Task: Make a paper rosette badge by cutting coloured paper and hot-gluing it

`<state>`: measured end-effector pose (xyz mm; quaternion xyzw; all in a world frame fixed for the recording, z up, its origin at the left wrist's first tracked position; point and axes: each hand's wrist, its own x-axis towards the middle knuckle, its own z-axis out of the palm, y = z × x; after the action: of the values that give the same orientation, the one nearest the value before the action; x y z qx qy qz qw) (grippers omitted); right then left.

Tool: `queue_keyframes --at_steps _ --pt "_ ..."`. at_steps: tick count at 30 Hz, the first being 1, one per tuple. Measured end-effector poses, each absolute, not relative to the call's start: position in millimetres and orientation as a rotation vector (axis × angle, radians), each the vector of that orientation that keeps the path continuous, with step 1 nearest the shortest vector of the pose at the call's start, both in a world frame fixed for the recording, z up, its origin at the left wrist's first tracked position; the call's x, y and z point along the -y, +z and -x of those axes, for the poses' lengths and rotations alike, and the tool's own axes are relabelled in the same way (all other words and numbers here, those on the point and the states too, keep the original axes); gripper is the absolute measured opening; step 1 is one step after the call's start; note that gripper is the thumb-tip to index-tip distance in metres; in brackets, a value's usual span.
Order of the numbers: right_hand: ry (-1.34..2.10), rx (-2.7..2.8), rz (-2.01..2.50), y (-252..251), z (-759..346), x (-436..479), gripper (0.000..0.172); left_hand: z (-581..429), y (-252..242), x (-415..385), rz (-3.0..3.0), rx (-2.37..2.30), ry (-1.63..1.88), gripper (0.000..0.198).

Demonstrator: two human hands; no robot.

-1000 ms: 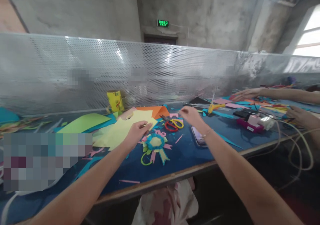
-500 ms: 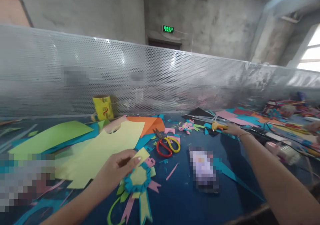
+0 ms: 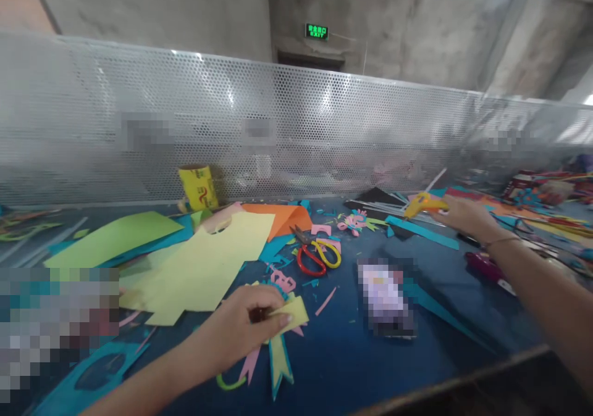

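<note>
My left hand (image 3: 241, 320) pinches a small pale-yellow paper piece (image 3: 296, 311) between thumb and fingers. Beneath it on the table lies a paper rosette with blue, pink and yellow ribbon tails (image 3: 280, 360); the hand covers most of its round middle. Over at the right, my right hand (image 3: 466, 218) grips a yellow glue gun (image 3: 420, 205) raised above the table, a pale glue stick (image 3: 436, 180) poking out of it. A blue paper strip (image 3: 424, 232) lies below the gun. Red-and-yellow-handled scissors (image 3: 311, 262) rest open beyond the left hand.
A large pale-yellow sheet (image 3: 204, 268), green paper (image 3: 115, 237) and orange paper (image 3: 291, 218) lie to the left. A yellow container (image 3: 198, 187) stands by the perforated metal screen (image 3: 231, 126). A blurred phone (image 3: 386, 299) and a pink paper flower (image 3: 354, 221) lie centre-right.
My right hand has lifted the glue gun off the table. My left hand has moved right with the yellow paper piece and now covers the rosette's middle. The view has shifted slightly.
</note>
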<state>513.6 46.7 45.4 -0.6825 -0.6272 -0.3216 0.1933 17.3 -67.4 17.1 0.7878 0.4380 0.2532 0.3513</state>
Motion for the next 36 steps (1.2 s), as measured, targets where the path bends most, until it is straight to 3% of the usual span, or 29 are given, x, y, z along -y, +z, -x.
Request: queue_keyframes --at_steps 6,13,21,36 --pt "-1.186 1.65 1.856 72 -449 52 0.047 -54 22 81 -2.177 -1.119 0.572 0.029" --pt "-1.064 1.698 1.781 8 -381 123 0.045 -93 10 72 -2.115 -0.995 0.34 0.027" --pt "-0.833 1.859 1.577 -50 -341 132 0.04 -95 15 60 -2.078 -0.929 0.044 0.023" --pt "-0.848 1.962 1.548 -51 -342 134 0.039 -97 15 48 -2.153 -0.85 -0.172 0.016"
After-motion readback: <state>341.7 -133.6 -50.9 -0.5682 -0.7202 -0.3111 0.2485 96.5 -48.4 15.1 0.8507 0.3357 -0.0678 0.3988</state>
